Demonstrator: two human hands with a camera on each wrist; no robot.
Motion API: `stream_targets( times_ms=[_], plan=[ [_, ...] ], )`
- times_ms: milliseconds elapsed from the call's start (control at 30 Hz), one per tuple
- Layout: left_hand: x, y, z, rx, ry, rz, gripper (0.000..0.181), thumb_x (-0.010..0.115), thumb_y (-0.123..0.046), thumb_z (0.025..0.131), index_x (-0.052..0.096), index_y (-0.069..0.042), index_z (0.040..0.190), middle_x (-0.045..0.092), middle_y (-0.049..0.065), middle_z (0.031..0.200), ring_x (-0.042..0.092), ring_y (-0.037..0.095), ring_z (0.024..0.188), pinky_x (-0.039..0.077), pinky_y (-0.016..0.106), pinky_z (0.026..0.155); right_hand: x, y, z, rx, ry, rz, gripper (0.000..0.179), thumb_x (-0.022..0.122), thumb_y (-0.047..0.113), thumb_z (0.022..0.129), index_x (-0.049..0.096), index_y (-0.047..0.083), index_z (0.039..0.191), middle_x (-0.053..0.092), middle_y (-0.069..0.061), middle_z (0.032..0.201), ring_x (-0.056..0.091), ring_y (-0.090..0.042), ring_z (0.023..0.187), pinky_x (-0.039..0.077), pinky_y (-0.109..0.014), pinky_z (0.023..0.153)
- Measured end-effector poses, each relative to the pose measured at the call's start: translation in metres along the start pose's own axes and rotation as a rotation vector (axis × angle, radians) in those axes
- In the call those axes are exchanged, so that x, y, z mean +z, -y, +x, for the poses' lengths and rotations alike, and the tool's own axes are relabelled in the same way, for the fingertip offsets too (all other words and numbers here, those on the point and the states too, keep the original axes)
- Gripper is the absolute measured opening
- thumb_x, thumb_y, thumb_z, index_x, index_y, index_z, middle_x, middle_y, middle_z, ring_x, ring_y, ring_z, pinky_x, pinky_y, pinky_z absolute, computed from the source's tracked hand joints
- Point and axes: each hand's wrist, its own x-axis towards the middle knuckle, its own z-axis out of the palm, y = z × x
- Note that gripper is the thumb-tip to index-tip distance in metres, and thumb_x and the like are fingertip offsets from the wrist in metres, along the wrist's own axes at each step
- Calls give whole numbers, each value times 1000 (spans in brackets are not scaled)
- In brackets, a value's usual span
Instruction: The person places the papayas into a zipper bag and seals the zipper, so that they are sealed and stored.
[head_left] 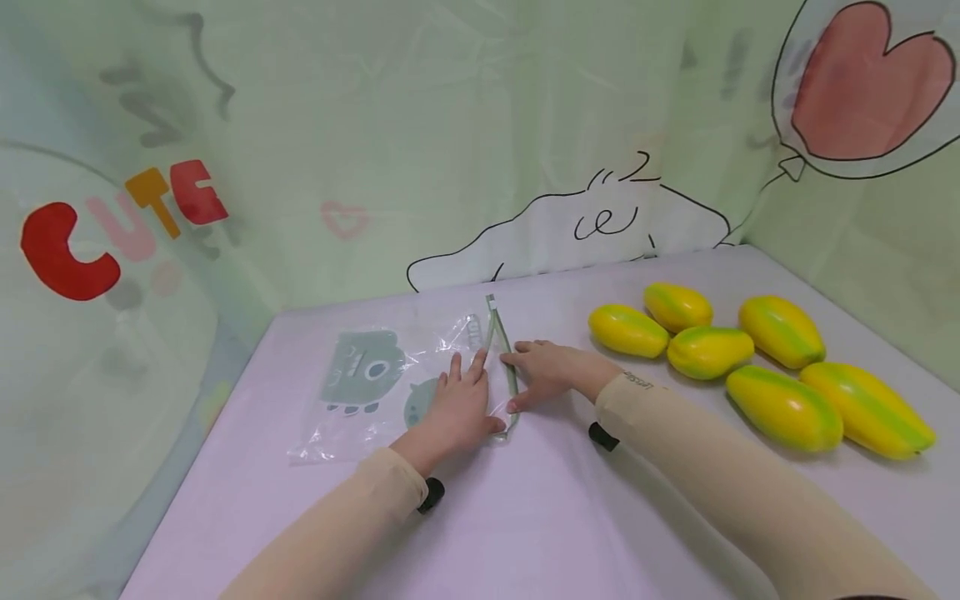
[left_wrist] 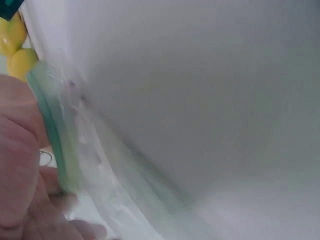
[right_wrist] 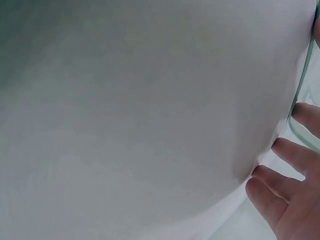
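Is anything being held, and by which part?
Nothing is clearly gripped: the left hand and right hand touch the plastic bag at its green edges.

Clear printed bag, flat, mouth parted

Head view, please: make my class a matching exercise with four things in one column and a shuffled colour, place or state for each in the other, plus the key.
Things
1. bag
2. fruits
3. left hand
4. heart

Descriptions
A. resting on the bag
B. pinkish red, at the upper right
C. clear, with green printed figures
D. yellow with green patches

Right pairs: 1-C, 2-D, 3-A, 4-B
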Motion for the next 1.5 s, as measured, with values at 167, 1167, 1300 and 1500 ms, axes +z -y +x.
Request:
stream_targets(
  times_ms=[167,1167,1300,1500],
  plan=[
    [-2,4,3,113,5,14,83,80,-31,89,40,2,155,19,8,172,26,52,151,35,57,120,0,0,0,-15,1,-3,92,70,60,89,32,19,162,26,-19,168,26,-46,153,27,-67,120],
    [4,26,-6,-52,-66,-214,44,84,-30,84,75,-4,119,75,12,116,70,29,105,56,39,91,-5,1,-1,-15,27,-5,92,70,59,90,31,17,162,23,-21,169,23,-47,154,25,-66,121],
    [3,23,-8,-84,-91,-161,30,86,-35,81,77,-6,87,64,3,72,56,18,68,47,32,62,-5,1,-1,-11,32,-13,93,70,59,90,31,16,162,23,-21,169,23,-47,154,24,-65,122],
    [0,22,-10,-96,-107,-134,32,87,-38,80,77,-8,82,61,2,66,52,17,65,46,32,61,-7,3,-1,-15,36,-25,92,68,59,91,31,15,162,23,-22,168,22,-48,154,24,-65,122]
  ],
)
